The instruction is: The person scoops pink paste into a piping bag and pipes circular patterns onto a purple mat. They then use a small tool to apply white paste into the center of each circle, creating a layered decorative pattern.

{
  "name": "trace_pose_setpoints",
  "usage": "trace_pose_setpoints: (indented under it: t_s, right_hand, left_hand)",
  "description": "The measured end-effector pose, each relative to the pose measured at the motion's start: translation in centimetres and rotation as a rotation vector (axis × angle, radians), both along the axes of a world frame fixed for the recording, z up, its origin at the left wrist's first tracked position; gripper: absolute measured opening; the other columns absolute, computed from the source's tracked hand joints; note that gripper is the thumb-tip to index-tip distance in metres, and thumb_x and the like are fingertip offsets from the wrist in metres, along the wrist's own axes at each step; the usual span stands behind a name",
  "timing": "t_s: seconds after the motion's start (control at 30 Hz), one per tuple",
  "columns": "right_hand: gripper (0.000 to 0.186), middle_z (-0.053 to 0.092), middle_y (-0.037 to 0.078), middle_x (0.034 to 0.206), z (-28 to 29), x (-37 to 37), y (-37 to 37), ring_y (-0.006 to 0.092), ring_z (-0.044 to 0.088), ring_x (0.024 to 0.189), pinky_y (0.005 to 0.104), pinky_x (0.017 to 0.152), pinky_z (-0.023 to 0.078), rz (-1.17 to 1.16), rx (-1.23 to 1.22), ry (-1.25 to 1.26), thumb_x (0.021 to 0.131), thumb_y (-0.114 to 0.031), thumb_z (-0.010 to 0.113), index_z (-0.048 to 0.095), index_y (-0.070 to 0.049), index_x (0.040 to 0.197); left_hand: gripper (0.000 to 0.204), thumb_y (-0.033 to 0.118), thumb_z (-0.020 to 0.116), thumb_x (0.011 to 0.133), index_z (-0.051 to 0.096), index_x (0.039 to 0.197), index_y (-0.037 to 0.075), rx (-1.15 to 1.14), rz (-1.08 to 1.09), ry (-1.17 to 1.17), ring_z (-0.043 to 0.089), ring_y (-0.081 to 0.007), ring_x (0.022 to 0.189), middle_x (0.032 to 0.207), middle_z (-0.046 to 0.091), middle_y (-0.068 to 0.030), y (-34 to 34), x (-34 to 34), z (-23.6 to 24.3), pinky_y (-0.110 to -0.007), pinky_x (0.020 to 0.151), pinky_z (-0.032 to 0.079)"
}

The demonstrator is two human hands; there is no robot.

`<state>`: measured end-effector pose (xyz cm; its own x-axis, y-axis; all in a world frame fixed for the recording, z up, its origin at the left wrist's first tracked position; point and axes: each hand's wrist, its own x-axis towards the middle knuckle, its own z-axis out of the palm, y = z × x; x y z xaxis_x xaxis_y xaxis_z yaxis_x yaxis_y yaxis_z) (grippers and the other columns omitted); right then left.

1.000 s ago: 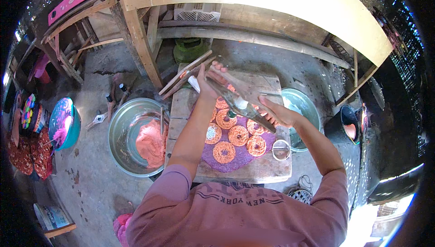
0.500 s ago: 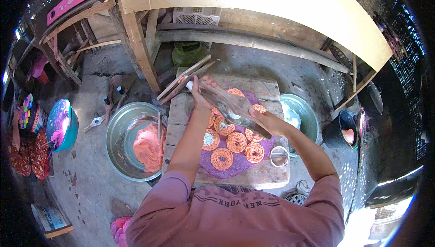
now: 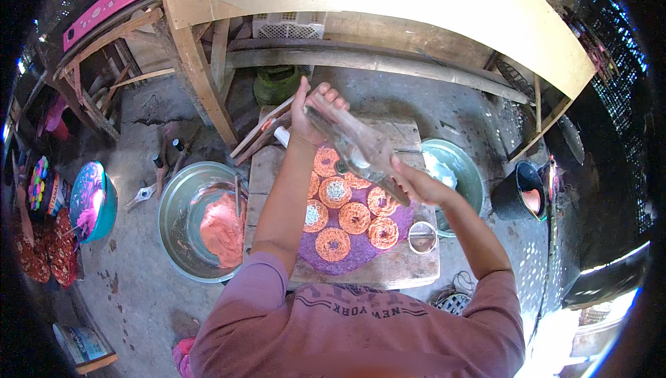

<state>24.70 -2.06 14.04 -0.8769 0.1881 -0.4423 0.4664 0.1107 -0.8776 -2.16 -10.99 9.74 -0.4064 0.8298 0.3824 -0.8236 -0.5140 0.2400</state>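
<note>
With both hands I hold a long wooden dough press (image 3: 361,145) slantwise above the low wooden table (image 3: 409,277). My left hand (image 3: 316,108) is closed round its far left end. My right hand (image 3: 416,182) grips the near right end. Motion blurs the press, and what is inside it cannot be seen. A white cylindrical end (image 3: 282,135) shows beside my left wrist. Below lie several coiled orange dough rings (image 3: 354,217) on a purple sheet (image 3: 336,265); some have white strands in the middle (image 3: 335,190). My left forearm partly covers the rings at the left.
To the left stands a basin (image 3: 166,225) with orange dough (image 3: 222,229); to the right, another basin (image 3: 472,170) with white dough. A round ring-like mould (image 3: 422,238) sits on the table's right side. Wooden sticks (image 3: 263,128) lie at the far left corner. A black bucket (image 3: 510,194) stands farther right.
My hands and the press have shifted slightly, the left hand going farther from me. The view has moved a little, so the table appears farther left.
</note>
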Motion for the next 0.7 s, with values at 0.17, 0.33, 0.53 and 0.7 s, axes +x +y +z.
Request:
trace_pose_setpoints:
  t_s: [0.17,0.33,0.53,0.7]
  right_hand:
    - [0.088,0.062,0.011,0.082,1.6,0.6,3.0,0.0176,0.061,0.071,0.0305,0.061,0.049,-0.019,0.072,-0.138,0.083,-0.081,0.027,0.058,-0.003,0.11]
    - [0.089,0.06,0.008,0.072,-1.8,-0.9,4.0,0.0163,0.058,0.06,0.0303,0.052,0.045,-0.024,0.195,-0.174,0.083,-0.082,0.025,0.064,-0.003,0.098]
    - [0.091,0.059,0.01,0.064,-1.7,-1.0,4.7,0.0181,0.059,0.055,0.0322,0.052,0.048,-0.054,0.291,-0.2,0.083,-0.082,0.027,0.065,0.001,0.082]
    - [0.091,0.058,0.009,0.062,-2.4,-0.3,3.8,0.0169,0.057,0.051,0.0313,0.046,0.043,-0.098,0.227,-0.153,0.084,-0.08,0.032,0.066,0.005,0.085]
  left_hand:
    - [0.043,0.052,0.046,0.092,0.051,0.082,0.011,-0.013,0.044,-0.182,0.05,-0.0227,0.076,0.076,0.05,-0.0031,3.9,2.1,-2.5,-0.036,0.082,0.041]
    - [0.036,0.049,0.046,0.092,0.05,0.086,0.014,-0.055,0.083,-0.238,0.05,-0.0185,0.074,0.076,0.049,0.0001,5.0,1.0,-7.8,-0.04,0.079,0.043]
    - [0.034,0.048,0.046,0.093,0.051,0.085,0.016,0.048,0.034,-0.214,0.053,-0.0174,0.074,0.074,0.051,0.0024,6.4,0.1,-9.4,-0.046,0.078,0.045]
    - [0.035,0.049,0.046,0.093,0.052,0.084,0.016,-0.034,0.064,-0.191,0.054,-0.0184,0.073,0.075,0.053,0.0022,5.1,1.0,-9.4,-0.047,0.076,0.045]
